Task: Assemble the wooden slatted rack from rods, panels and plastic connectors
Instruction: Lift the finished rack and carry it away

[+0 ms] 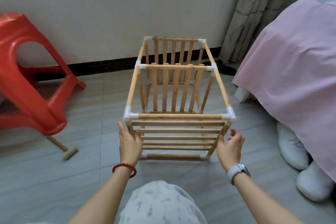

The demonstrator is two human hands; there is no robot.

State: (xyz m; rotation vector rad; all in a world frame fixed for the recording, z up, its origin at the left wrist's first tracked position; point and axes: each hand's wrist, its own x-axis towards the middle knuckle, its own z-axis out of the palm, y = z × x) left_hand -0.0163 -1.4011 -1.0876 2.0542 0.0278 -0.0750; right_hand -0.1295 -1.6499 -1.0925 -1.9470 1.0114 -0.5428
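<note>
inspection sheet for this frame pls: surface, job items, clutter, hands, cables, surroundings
Surface: grey tiled floor; the work is done on it.
Job's things: wooden slatted rack stands on the floor, three slatted panels in view, white plastic connectors at the corners.
Clutter: small wooden mallet lies on the floor by the red plastic stool.
Grippers: left hand, fingers straight, against the rack's near left post; right hand, loosely curved, at the near right post, contact unclear.
Cables: nothing seen.
Surroundings: white wall, grey curtain, pink bedcover, white slippers.
</note>
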